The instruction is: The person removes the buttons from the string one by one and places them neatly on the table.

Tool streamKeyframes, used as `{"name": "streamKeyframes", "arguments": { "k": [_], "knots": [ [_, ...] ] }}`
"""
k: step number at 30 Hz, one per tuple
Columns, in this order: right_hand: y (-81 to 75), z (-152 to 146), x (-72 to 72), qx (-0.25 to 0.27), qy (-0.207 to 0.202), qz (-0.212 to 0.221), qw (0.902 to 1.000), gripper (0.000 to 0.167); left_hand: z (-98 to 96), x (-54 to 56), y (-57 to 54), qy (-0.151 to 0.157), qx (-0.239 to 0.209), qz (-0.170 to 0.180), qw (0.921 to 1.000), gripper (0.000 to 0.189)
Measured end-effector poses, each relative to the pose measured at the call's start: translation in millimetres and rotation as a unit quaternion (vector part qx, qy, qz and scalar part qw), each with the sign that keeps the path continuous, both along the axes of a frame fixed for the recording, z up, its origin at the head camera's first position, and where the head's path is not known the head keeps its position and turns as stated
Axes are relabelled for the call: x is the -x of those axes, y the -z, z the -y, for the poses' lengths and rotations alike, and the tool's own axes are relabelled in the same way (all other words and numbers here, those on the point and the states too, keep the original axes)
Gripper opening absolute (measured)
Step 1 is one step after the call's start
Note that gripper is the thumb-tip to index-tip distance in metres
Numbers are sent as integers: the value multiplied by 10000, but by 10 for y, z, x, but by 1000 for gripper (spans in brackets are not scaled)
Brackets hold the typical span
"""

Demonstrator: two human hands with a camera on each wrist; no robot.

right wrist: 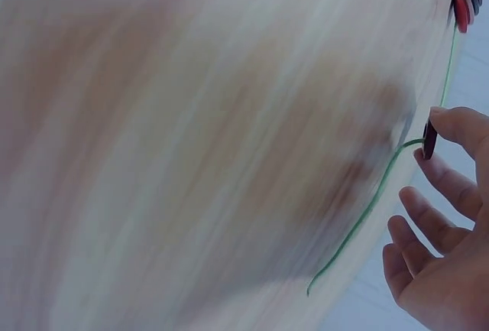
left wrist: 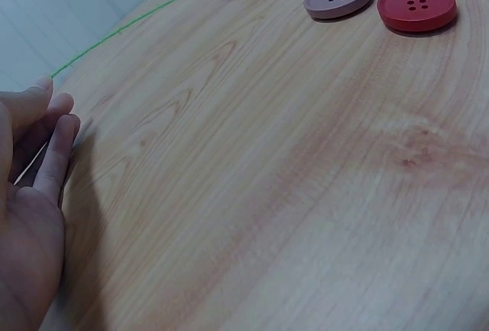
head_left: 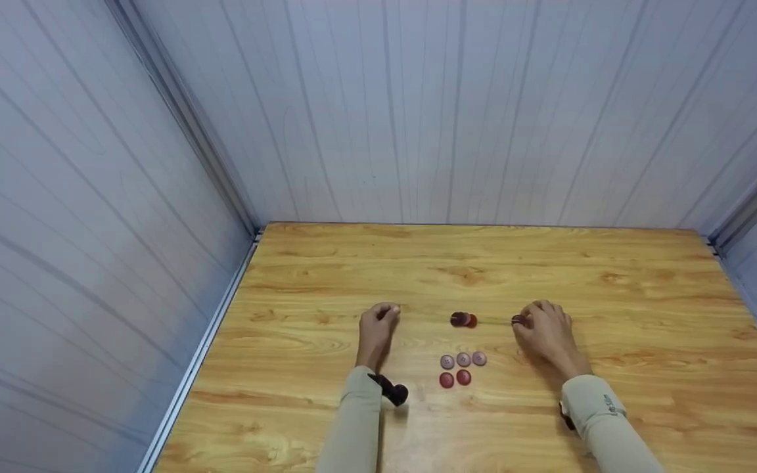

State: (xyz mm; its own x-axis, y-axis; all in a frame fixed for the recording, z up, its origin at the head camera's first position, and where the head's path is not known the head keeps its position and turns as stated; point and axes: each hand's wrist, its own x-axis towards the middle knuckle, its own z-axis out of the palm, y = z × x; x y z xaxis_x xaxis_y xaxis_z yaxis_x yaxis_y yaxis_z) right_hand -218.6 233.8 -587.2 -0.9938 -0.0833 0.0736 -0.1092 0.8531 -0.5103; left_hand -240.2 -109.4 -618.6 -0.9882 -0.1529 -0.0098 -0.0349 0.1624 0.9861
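Note:
A thin green string (left wrist: 137, 21) runs from my left hand (head_left: 376, 332) across to the right. My left thumb and fingertips pinch its left end. In the middle several threaded buttons (head_left: 463, 319), dark and red, hang together on it. My right hand (head_left: 547, 334) pinches a dark button (right wrist: 429, 140) between thumb and index finger, with the string passing through it. Beyond that button the string's free end (right wrist: 359, 228) dangles in a curve; the other right fingers are loosely bent.
Nearer on the wooden table (head_left: 286, 394) lie loose buttons: a row of pinkish-mauve buttons (head_left: 463, 359) and, in front of them, two red buttons (head_left: 446, 380). Pale panel walls (head_left: 378, 118) stand at the back and sides.

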Motion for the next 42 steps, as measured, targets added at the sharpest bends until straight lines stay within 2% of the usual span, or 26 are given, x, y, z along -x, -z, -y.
{"name": "streamKeyframes", "arguments": {
  "k": [8, 16, 23, 29, 30, 36, 42],
  "knots": [
    [8, -134, -33, -41, 80, 38, 10000, 28, 6, 10, 14, 9, -28, -2, 10000, 19],
    [-5, -245, -58, -112, 198, 40, 9997, 28, -2, -17, -7, 52, -307, 141, 9994, 20],
    [-1, -328, -67, -158, 246, 23, 9996, 30, -9, -15, -14, 46, -109, 103, 9999, 24],
    [-6, -419, -90, -134, 396, 98, 9991, 29, -37, -149, -313, 157, 42, -40, 9999, 23],
    [-7, -437, -92, -133, 424, 115, 9989, 29, -38, -152, -327, 167, 63, -30, 9998, 23],
    [-27, -528, -116, -105, 539, 189, 9983, 31, -21, -4, -26, 15, -44, 24, 10000, 22],
    [-22, -602, -135, -114, 634, 170, 9978, 34, -9, 15, 14, -63, -28, 46, 10000, 19]
  ]
}}
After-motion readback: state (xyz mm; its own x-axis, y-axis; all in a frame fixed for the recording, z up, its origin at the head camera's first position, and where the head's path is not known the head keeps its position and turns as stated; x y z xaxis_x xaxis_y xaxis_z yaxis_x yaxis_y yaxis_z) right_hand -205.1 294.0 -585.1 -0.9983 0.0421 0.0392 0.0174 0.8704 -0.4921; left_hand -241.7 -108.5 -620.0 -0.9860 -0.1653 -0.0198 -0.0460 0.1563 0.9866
